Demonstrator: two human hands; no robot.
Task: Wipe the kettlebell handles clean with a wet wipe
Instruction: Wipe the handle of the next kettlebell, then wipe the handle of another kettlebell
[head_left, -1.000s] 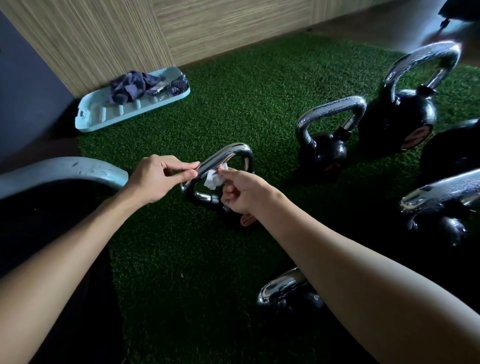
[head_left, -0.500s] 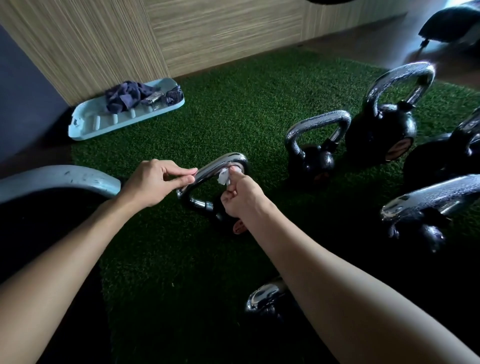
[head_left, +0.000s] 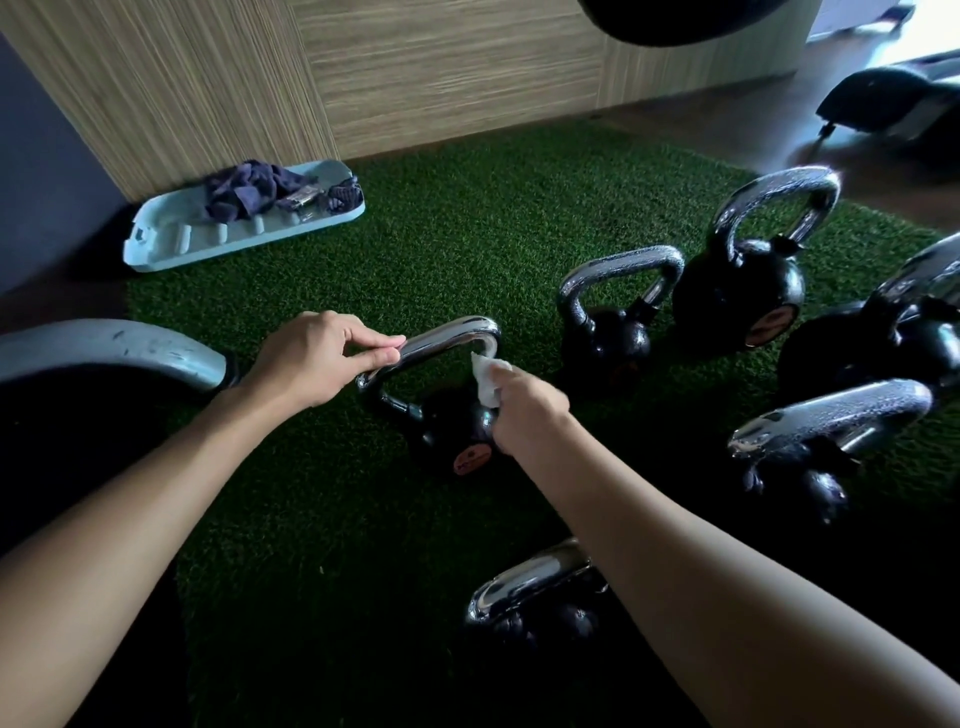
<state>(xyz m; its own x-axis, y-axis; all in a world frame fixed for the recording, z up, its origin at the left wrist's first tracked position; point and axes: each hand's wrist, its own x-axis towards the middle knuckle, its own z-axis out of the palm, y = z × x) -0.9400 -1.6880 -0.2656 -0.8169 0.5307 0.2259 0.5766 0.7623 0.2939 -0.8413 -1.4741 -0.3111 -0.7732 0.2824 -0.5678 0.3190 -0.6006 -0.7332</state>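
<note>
you're wiping the small black kettlebell w/ chrome handle (head_left: 452, 338) at frame centre on the green turf (head_left: 441, 218). your left hand (head_left: 311, 358) is pinching the handle's left end, steadying it; your right hand (head_left: 524, 410) is clamping the crumpled white wet wipe (head_left: 485, 379) against the right upright. next you're prob needing to rub along the top bar. counting 6 chrome-handled kettlebells, 1 wipe.

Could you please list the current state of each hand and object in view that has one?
left hand: pinching the handle's top bar, steadying it
right hand: closed on the wet wipe
wet wipe: crumpled, pressed to the handle's right leg
small kettlebell: upright on the turf
its handle: shiny
neighbouring kettlebell handles: beaded with droplets
blue tray: on the turf's edge, holding a crumpled dark cloth
</note>
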